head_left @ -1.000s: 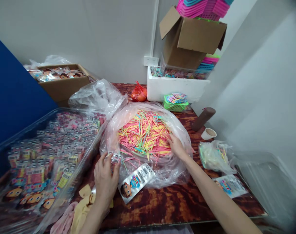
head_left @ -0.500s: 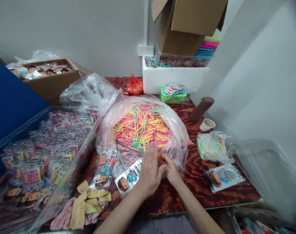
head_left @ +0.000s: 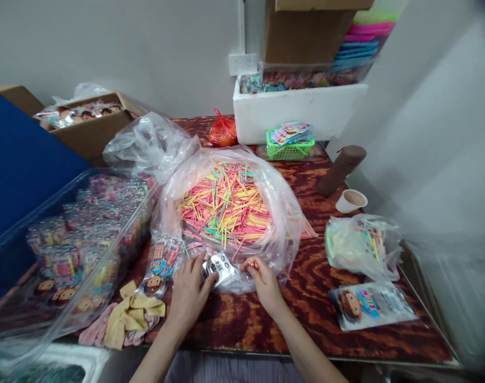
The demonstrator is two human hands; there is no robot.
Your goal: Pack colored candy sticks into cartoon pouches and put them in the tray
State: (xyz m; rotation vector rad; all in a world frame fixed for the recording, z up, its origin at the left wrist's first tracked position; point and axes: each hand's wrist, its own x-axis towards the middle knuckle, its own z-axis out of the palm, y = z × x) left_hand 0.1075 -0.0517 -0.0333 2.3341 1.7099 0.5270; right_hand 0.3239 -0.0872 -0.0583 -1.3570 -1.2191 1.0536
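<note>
My left hand (head_left: 191,290) lies over a silver printed pouch (head_left: 222,270), fingers stretched and thumb apart, covering much of it. To the right, my right hand (head_left: 264,283) has its fingers curled in a pinch. Something small and reddish shows at those fingertips, too small to name. Just beyond both hands, a large clear plastic bag (head_left: 284,213) lies spread, full of thin pink, yellow, green and blue sticks (head_left: 230,205). Beside my left hand lies a filled clear pouch (head_left: 158,268) with a cartoon face and several coloured sticks.
At left stands a clear bin (head_left: 125,242) of filled pouches; yellow and pink cloths (head_left: 133,314) lie before it. On the right are a brown bottle (head_left: 342,170), paper cup (head_left: 351,201), plastic bag (head_left: 360,247) and flat pouch (head_left: 372,306). A green basket (head_left: 290,151) sits behind.
My hands were pressed together over the stick bag's near edge; now they are apart. The left has come down onto the silver pouch, the right has curled. The view has shifted slightly.
</note>
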